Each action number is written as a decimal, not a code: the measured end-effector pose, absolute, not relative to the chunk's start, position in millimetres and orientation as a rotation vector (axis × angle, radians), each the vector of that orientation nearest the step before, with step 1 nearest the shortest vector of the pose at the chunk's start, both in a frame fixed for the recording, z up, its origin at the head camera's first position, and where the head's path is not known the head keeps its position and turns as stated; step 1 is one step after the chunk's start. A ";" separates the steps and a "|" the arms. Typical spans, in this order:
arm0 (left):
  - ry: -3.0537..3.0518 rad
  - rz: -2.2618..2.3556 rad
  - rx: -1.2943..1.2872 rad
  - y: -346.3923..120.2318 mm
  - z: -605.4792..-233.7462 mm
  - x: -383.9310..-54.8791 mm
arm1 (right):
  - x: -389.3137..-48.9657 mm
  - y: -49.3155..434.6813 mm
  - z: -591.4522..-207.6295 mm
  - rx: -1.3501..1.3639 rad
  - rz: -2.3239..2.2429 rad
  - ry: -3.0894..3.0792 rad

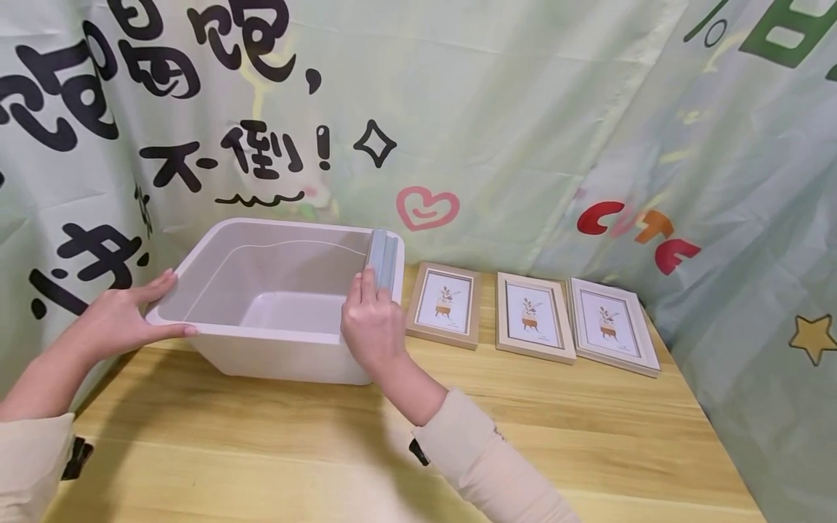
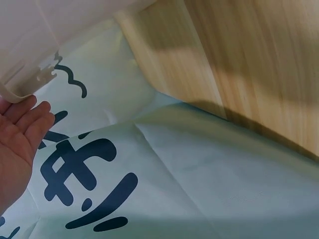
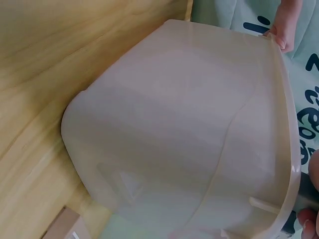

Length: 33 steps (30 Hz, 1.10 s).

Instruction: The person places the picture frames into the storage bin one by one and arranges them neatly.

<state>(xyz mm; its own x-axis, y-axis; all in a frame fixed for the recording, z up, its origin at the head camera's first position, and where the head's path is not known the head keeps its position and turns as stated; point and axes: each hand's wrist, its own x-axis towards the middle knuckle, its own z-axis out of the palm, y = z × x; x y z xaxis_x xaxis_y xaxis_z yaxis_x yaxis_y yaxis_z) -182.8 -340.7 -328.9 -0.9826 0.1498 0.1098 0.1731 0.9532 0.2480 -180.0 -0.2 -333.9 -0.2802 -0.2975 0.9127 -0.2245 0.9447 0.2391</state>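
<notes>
A pale beige plastic storage bin (image 1: 281, 356) stands on the left part of the table, with no lid on it. My left hand (image 1: 127, 316) holds its left end, thumb along the front corner of the rim; in the left wrist view those fingers (image 2: 37, 119) reach beneath the rim. On the right end of the rim sits a blue-grey handle (image 1: 386, 250). My right hand (image 1: 375, 319) grips this handle with curled fingers. Only part of the right hand (image 3: 309, 226) appears at the right wrist view's edge, beside the bin's wall (image 3: 164, 109).
Right of the bin, picture frames with plant prints lie on the wooden table (image 1: 523, 436): a brown one (image 1: 474, 309), a light wood one (image 1: 502, 319) and a whitish one (image 1: 647, 338), seemingly stacked. A printed curtain (image 1: 510, 145) hangs behind and at both sides.
</notes>
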 end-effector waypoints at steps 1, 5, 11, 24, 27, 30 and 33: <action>-3.013 -0.395 -0.252 -340.6 -329.2 -183.0 | -180.2 -0.5 -334.5 0.377 -0.085 -1.870; -2.996 -0.387 -0.266 -340.8 -329.4 -183.5 | -181.5 -1.8 -335.1 0.369 -0.110 -1.866; -3.004 -0.382 -0.262 -341.0 -329.3 -183.8 | -187.3 -4.1 -339.2 0.397 -0.150 -1.879; -3.003 -0.413 -0.255 -340.0 -331.4 -183.0 | -185.6 -7.9 -336.7 0.349 -0.202 -2.068; -2.997 -0.413 -0.258 -340.3 -331.2 -182.7 | -184.9 -7.9 -336.8 0.347 -0.210 -2.084; -2.990 -0.405 -0.263 -340.6 -330.8 -182.2 | -184.0 -7.4 -336.6 0.350 -0.214 -2.098; -2.993 -0.401 -0.264 -340.9 -330.6 -181.9 | -183.0 -6.4 -336.2 0.360 -0.204 -2.124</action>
